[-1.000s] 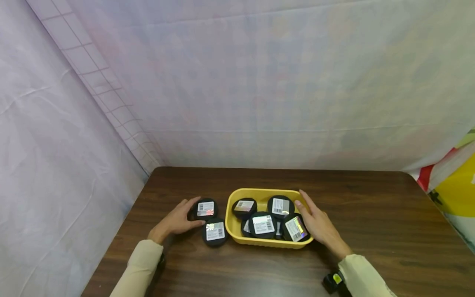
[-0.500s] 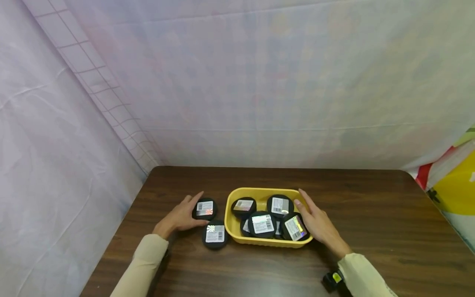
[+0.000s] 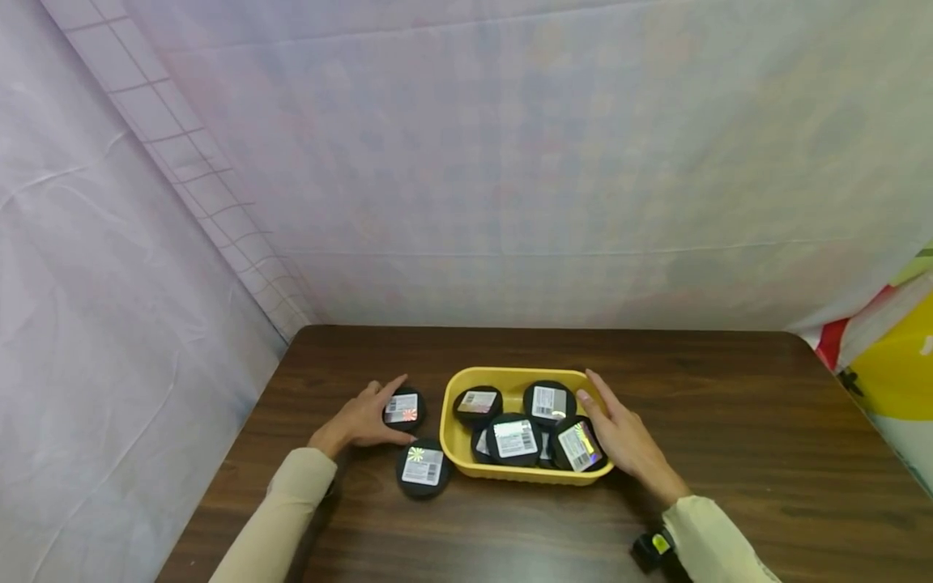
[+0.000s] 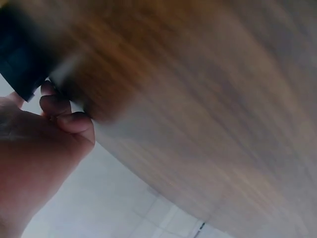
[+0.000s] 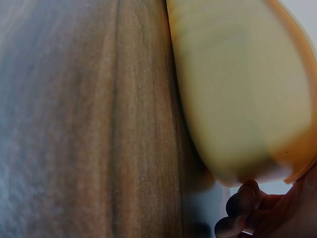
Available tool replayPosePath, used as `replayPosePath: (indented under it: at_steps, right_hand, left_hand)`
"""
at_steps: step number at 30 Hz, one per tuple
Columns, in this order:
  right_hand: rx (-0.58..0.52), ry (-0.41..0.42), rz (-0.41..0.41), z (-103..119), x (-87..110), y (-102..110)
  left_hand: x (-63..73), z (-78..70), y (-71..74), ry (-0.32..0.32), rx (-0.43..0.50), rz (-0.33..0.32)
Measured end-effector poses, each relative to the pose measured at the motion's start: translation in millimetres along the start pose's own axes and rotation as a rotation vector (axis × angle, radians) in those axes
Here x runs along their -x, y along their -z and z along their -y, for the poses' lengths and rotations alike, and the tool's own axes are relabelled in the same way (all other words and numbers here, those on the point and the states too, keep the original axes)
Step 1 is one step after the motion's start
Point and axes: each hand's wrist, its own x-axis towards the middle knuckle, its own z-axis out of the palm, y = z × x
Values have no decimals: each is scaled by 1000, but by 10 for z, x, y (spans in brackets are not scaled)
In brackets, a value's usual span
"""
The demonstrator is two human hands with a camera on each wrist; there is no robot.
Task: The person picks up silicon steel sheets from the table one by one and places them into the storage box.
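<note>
Left of the yellow plastic basket (image 3: 455, 453), my left hand (image 3: 366, 417) spans a flat round black case (image 3: 404, 407) with a white barcode label. Its thumb lies on the near side and a finger on the far side; in the left wrist view the fingers curl beside the black case (image 4: 22, 59). A second labelled case (image 3: 423, 470) lies just nearer to me, close to the thumb. My right hand (image 3: 627, 437) grips the basket's right end, thumb over the rim. The right wrist view shows fingers (image 5: 242, 201) under the basket's end (image 5: 237, 99).
Several more labelled black cases (image 3: 513, 439) lie overlapping inside the basket. The dark wooden table (image 3: 729, 421) extends to both sides. A white cloth (image 3: 510, 162) hangs behind it, and a yellow and red item (image 3: 889, 348) shows at the far right.
My left hand has edged to the right around the upper case. The lower case has slid a little toward me, widening the gap. The right hand and basket have stayed in place.
</note>
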Motion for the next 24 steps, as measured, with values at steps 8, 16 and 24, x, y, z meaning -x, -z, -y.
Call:
replayPosePath:
  at_steps: [8,16,24]
  right_hand:
    - [-2,4,-7,-4,1,0]
    - [-6,-2,-7,-7,3,-4]
    - [-4,-6,-5,-1,0,-6]
  left_hand:
    - [-32,30,38,-27,40,32]
    - [-21,16,38,-6,68,17]
    - [4,7,43,-18,57,-30]
